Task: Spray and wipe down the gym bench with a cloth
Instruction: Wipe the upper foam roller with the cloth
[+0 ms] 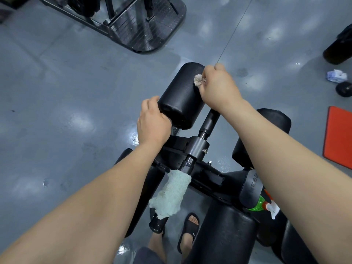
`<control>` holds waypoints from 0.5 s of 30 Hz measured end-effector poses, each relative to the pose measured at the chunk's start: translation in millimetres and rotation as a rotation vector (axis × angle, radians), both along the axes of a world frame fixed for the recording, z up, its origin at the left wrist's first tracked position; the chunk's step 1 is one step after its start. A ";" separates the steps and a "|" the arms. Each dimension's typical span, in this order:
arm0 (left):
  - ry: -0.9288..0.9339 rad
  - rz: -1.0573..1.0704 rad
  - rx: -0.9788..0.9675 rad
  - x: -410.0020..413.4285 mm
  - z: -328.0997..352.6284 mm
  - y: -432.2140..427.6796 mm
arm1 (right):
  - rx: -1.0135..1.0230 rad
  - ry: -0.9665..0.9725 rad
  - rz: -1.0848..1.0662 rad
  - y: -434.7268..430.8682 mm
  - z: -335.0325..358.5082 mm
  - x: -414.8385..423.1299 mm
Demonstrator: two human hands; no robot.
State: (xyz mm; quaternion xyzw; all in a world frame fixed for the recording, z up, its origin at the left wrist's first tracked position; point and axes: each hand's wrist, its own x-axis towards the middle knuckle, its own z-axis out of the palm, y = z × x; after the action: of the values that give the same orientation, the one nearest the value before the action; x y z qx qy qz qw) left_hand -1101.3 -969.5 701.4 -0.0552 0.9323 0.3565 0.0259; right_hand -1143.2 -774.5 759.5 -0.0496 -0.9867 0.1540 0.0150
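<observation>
While the L hand [153, 123] grips the near end of the upper roller pad [182, 96] of the gym bench [226, 229], the R hand [219, 88] pinches a small grey-beige cloth [198, 80] and presses it to the pad's right side, nr the far end. Both forearms reach fwd over the black frame post [198, 147]. A 2nd, pale-teal towel [170, 195] hangs draped over the frame just below the post. The spray bottle [263, 203] (green body, red/white trigger) sits lower right among the bench pads, partly hidden by the R forearm. Feet in black sandals [188, 231] stand on the grey floor [76, 92]; a red mat [340, 134] lies at the right edge.
</observation>
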 end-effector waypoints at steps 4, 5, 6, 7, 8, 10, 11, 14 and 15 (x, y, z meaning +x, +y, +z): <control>0.007 -0.046 0.004 0.8 0.2 -0.9 | 0.002 0.003 -0.067 -0.8 -1.2 -10.6; 0.031 -0.064 0.006 2.1 0.5 -1.3 | -0.005 -0.008 -0.087 0.8 -0.2 -16.3; 0.058 -0.082 0.006 3.9 0.7 -1.4 | -0.008 -0.021 -0.105 2.8 0.9 -22.4; 0.082 -0.094 0.004 5.9 0.9 -1.1 | -0.012 -0.036 -0.122 5.6 1.6 -28.3; 0.097 -0.093 0.001 5.8 0.9 -1.4 | -0.019 -0.051 -0.138 7.8 1.8 -35.3; 0.080 -0.064 -0.003 3.8 0.4 -0.9 | -0.032 -0.079 -0.169 13.4 -0.5 -46.5; 0.056 -0.052 -0.010 2.3 -0.2 -0.9 | -0.038 -0.093 -0.185 15.2 -1.5 -51.3; 0.006 -0.045 -0.032 -1.9 -3.3 -0.4 | -0.048 -0.167 -0.226 18.5 -1.0 -62.1; 0.001 -0.043 -0.036 -2.6 -3.7 -0.2 | -0.042 -0.195 -0.230 18.8 1.7 -64.1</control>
State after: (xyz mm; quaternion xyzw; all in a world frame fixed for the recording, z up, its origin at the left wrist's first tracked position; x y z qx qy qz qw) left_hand -1104.0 -969.6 697.7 -0.0356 0.9395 0.3391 0.0322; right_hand -1207.3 -755.7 761.2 -0.1775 -0.9678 0.1664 -0.0645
